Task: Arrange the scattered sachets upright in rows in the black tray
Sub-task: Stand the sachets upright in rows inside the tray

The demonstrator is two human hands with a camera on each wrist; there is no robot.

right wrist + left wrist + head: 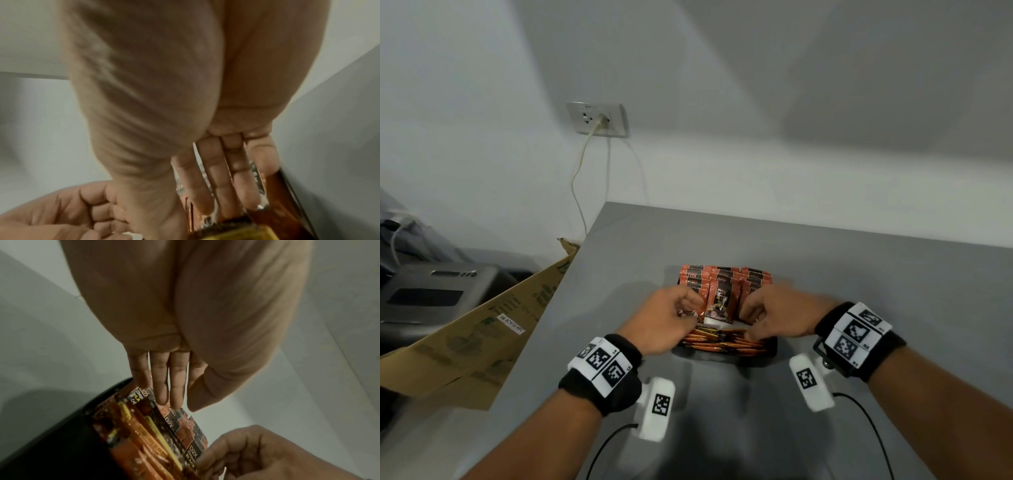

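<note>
Orange sachets stand in the black tray. Left hand and right hand pinch the front sachet. Letting go early could topple them.

Head view down onto tray; wrist views close along fingers, sachets common to all.

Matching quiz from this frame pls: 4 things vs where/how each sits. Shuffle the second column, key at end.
Things:
1. upright sachets
2. flat sachets
3. cardboard
4. wall socket

Places or states:
A. on the wall, with a cable plugged in
B. lying in the near part of the black tray
C. beside the left edge of the table
D. standing in rows in the far part of the tray

Pairs: 1-D, 2-B, 3-C, 4-A.
</note>
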